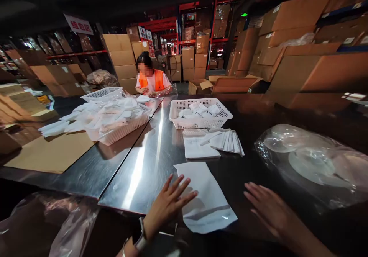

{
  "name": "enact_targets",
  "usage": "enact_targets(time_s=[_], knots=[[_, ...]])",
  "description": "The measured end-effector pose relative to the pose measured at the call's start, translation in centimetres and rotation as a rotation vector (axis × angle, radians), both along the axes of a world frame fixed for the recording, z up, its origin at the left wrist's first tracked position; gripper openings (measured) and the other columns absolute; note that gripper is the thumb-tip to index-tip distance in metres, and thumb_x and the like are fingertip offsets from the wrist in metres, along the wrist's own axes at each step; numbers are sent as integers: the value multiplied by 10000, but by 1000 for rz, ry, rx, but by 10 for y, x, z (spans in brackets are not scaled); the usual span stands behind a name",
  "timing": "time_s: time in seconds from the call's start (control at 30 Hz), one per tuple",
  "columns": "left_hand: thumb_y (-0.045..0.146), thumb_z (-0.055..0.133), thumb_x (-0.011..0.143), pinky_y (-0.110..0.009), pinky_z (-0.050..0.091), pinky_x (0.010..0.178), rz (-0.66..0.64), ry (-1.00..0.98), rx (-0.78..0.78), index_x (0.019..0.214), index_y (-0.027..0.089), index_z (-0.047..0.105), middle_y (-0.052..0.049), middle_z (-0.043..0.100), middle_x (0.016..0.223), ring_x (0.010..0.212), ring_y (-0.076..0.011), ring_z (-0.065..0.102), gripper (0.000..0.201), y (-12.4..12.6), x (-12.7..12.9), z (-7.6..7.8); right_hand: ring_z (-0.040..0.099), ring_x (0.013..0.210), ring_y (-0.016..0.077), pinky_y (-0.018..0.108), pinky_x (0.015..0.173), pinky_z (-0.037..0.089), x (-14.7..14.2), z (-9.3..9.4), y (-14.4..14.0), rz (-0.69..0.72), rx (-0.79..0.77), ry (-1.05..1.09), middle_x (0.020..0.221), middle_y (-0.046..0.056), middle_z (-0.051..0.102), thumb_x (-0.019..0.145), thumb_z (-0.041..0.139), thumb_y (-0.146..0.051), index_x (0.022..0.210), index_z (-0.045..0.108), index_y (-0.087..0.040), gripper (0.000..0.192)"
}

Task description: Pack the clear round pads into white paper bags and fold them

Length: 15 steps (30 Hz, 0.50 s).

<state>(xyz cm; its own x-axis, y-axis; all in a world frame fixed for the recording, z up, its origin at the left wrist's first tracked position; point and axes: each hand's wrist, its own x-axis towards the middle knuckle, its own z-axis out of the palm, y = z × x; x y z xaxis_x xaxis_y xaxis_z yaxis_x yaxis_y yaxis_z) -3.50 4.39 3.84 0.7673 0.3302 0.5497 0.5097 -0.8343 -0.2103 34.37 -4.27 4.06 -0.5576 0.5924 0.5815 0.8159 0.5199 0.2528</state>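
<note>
A white flat bag [205, 195] lies on the dark metal table in front of me, its lower edge curling at the table's near side. My left hand [172, 197], fingers spread, is over the bag's left edge and holds nothing; whether it touches the bag I cannot tell. To the right of the bag, my right hand [266, 207] is stretched out with nothing in it. Beyond the bag lie a stack of white printed bags [199, 146] and a fanned row of white packets [227, 142]. Behind them stands a white basket [198, 125] with white printed packets in it.
A white basket [126, 132] heaped with white packets stands at left, beside a cardboard sheet [54, 153]. At right lies a clear plastic bag [313, 165] holding round whitish rolls. Across the table sits a person in an orange vest [159, 80]. Cartons and racks fill the background.
</note>
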Motion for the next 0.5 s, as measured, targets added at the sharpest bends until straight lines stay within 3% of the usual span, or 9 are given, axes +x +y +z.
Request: enact_targets(time_s=[0.1,0.2,0.3,0.5], knots=[[179,496,954,-431,340,1130,-248,111,9,1288,226,546,-49,567,1362,1317,-206,449,341,18,14,-1,398,1348,206,411,1121,351,-38,3,55,268,53,-112,1330,88,573,950,464,-122,1257,580,-174,332],[208,497,957,-369,410,1085,-314,64,-37,1129,145,624,-79,669,1209,1229,-188,539,224,24,18,-14,438,1318,185,396,1155,319,-73,4,81,485,51,-162,1271,59,620,961,479,-148,1106,664,-157,235],[225,468,971,-347,413,1084,-294,17,-98,1122,131,615,-64,679,1196,1199,-179,563,231,19,11,-20,460,1298,197,409,1166,301,-85,2,81,576,29,-205,1256,68,628,959,464,-129,1093,674,-126,248],[247,465,974,-395,338,1146,-252,116,-197,1289,140,520,-54,593,1336,1308,-204,471,337,-2,-4,-14,369,1357,234,425,1163,288,-72,1,69,603,-64,-339,1375,104,518,967,473,-177,1237,604,-89,313]])
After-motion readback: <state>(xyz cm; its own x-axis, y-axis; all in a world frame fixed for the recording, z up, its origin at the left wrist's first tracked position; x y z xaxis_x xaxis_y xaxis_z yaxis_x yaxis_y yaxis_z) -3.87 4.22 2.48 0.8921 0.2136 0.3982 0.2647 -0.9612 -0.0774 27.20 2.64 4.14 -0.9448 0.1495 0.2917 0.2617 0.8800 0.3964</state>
